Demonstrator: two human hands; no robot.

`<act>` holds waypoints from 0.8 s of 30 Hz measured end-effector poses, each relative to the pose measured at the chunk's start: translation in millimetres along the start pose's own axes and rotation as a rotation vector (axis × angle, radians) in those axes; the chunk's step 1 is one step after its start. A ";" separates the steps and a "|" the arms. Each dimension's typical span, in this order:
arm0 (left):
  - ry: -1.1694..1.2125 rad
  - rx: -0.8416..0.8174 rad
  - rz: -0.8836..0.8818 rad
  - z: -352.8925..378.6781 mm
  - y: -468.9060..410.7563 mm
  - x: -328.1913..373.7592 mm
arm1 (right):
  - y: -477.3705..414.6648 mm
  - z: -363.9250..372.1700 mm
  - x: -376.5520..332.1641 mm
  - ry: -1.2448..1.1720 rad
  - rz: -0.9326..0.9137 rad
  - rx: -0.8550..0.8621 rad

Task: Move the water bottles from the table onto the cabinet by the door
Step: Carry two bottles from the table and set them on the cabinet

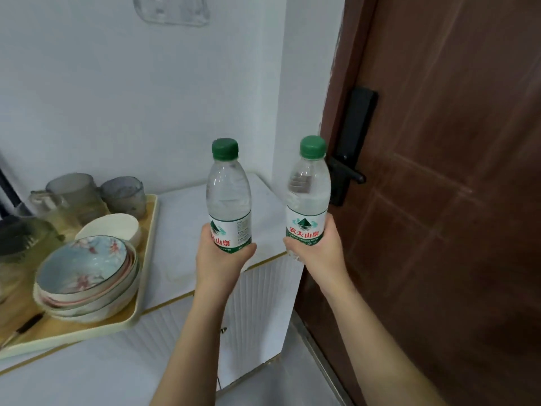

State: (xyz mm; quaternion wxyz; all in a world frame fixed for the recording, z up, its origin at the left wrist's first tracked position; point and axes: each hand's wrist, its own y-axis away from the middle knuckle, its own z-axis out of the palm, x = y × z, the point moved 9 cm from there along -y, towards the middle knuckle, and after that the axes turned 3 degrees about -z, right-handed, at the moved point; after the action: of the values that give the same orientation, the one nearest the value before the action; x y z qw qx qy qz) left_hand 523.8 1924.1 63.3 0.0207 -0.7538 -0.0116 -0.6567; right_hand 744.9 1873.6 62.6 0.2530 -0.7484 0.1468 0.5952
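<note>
Both forearms reach over the cabinet: left hand grasping left bottle above its top, right hand grasping right bottle past its door-side edge. Bottle bases hidden by fingers.

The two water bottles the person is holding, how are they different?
The left bottle is held over the white cabinet top; the right bottle is nearer the brown door. The left bottle's label is turned sideways, partly behind the fingers; the right bottle's red writing faces us. Both stand upright with green caps.
</note>
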 end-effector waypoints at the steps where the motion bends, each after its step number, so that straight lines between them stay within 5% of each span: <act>1: 0.002 0.025 -0.013 6.3 -8.1 -4.5 | -14.5 3.2 4.8 0.000 -0.005 -0.026; 8: -0.027 0.097 -0.070 33.9 -53.4 -33.7 | -72.9 38.1 56.2 0.005 0.067 -0.130; 24: -0.016 -0.026 -0.095 77.0 -158.5 -73.4 | -164.6 92.0 105.1 0.029 0.109 -0.154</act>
State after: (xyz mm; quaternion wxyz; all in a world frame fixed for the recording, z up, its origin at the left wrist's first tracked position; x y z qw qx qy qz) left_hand 582.9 2086.8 -17.3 -0.0203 -0.7577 -0.0388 -0.6512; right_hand 781.6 2069.5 -20.2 0.1601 -0.7651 0.1447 0.6067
